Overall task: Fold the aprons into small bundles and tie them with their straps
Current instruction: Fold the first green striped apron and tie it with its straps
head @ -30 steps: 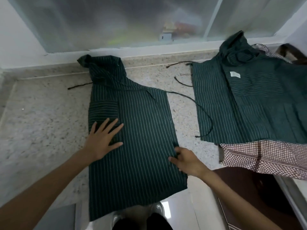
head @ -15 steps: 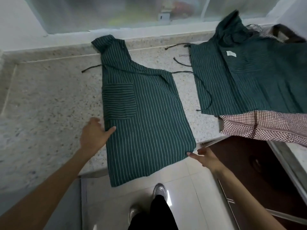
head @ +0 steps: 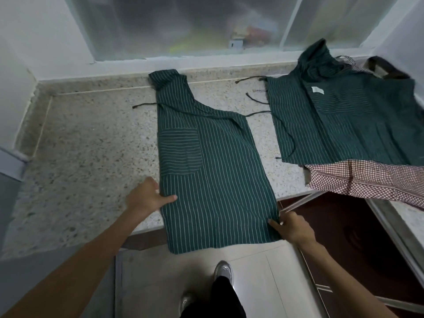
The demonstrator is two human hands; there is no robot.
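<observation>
A second ago the left hand (head: 146, 198) lay flat on the middle of the green striped apron (head: 213, 171) and the right hand (head: 292, 229) pressed its right edge. Both have since slid down and outward: the left hand now pinches the apron's left edge just below the pocket (head: 180, 151), thumb on top of the cloth, and the right hand's fingers (head: 274, 224) grip the lower right edge. The apron lies folded lengthwise in the centre of the frame on the speckled tabletop (head: 91, 152), its hem hanging over the front edge toward the floor. With smoothing apparently finished and both side edges held, the next fold, likely bringing the hanging hem up onto the body, seems about to begin; nothing is bundled or tied yet. Its strap (head: 285, 134) trails right, onto the pile.

No true container shows. The apron's pocket looks flat and empty. At the right of the frame, a stack of green aprons (head: 344, 120) rests on a brown checked apron (head: 367, 182), awaiting their turn.
</observation>
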